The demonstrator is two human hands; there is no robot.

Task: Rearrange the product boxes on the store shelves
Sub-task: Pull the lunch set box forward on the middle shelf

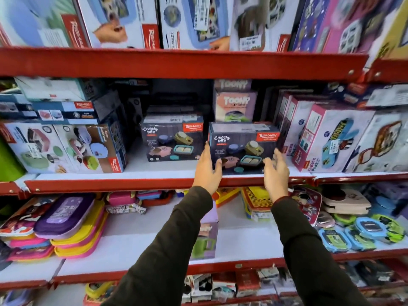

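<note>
Sleeves (176, 250) reach to mid shelf (110, 184). Left hand (207, 171) grip pinches box (242, 146) at left edge, thumb on front. Right hand (276, 171) grip spread loose at right corner, contact unclear. Box sits at near shelf edge.

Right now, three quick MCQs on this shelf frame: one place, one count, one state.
1. Where is the held Crunchy Bite box?
A. top shelf
B. front of the middle shelf
C. bottom shelf

2. How many Crunchy Bite boxes show?
A. one
B. two
C. four

3. What is the left hand doing?
A. hanging idle
B. pressing the shelf rail
C. gripping the held box's left edge

Answers:
1 B: it is at that shelf's front edge.
2 B: the held one plus a second Crunchy Bite box to its left.
3 C: the thumb is on the front face and the fingers run up the side.
</note>
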